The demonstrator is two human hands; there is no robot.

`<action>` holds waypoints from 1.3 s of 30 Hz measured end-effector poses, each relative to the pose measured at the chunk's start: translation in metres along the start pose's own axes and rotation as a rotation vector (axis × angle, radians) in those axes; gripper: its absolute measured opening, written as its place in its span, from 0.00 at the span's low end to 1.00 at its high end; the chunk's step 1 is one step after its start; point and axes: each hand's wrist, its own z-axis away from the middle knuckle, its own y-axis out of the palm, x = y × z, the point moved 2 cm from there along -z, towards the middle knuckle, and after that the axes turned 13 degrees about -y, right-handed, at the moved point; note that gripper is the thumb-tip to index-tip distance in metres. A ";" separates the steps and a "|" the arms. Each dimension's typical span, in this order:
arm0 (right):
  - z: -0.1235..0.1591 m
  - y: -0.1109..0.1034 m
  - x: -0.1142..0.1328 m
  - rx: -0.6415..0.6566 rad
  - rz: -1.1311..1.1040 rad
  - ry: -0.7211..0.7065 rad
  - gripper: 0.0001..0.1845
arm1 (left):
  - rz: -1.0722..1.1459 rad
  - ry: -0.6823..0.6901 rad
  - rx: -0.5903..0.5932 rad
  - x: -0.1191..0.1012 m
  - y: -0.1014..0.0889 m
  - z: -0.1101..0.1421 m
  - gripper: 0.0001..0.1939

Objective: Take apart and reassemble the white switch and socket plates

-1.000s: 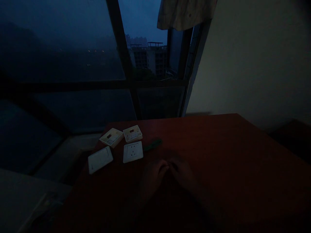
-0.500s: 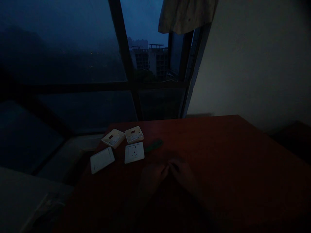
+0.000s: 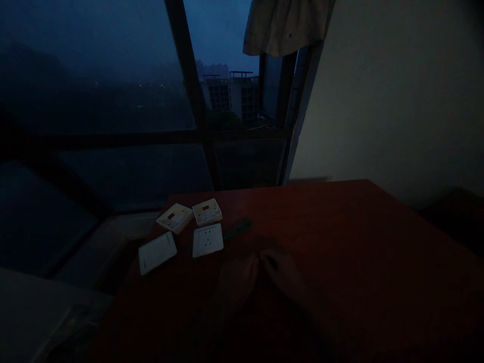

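In dim light, my left hand [image 3: 240, 276] and my right hand [image 3: 282, 272] meet at the fingertips over the reddish-brown table [image 3: 321, 227]. Both are closed, fingers curled inward; anything between them is too dark to make out. Left of my left hand lies a white wall socket [image 3: 207, 241] with its slotted face up. Just beyond my hands is a green-handled tool [image 3: 238, 228], its far details lost in shadow. A white switch plate [image 3: 157, 253] lies farther left. Behind these sit two open white mounting boxes, a left box [image 3: 175, 218] and a right box [image 3: 207, 212].
The table's back edge runs along a dark-framed window [image 3: 204, 133], with buildings outside. A pale wall [image 3: 385, 101] rises at the right, and a curtain [image 3: 287, 27] hangs at the top. A white surface [image 3: 34, 297] stands low at the left.
The view has shifted slightly. My hands stay together at nearly the same place, with a small change in how the fingers meet. The socket parts and the green-handled tool lie as before.
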 end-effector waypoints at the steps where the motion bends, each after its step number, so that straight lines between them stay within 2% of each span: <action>1: 0.000 0.000 0.000 0.001 -0.001 -0.002 0.12 | 0.001 0.002 0.002 0.000 0.000 0.000 0.12; 5: -0.001 0.001 0.000 0.008 -0.009 -0.012 0.11 | 0.054 0.046 0.008 0.001 -0.001 0.002 0.08; 11: -0.002 0.001 0.000 0.004 -0.006 -0.015 0.11 | 0.082 0.108 -0.009 0.003 0.000 0.002 0.08; 39: -0.002 0.002 0.002 0.033 0.020 -0.009 0.13 | 0.043 0.087 -0.027 0.005 0.003 0.001 0.08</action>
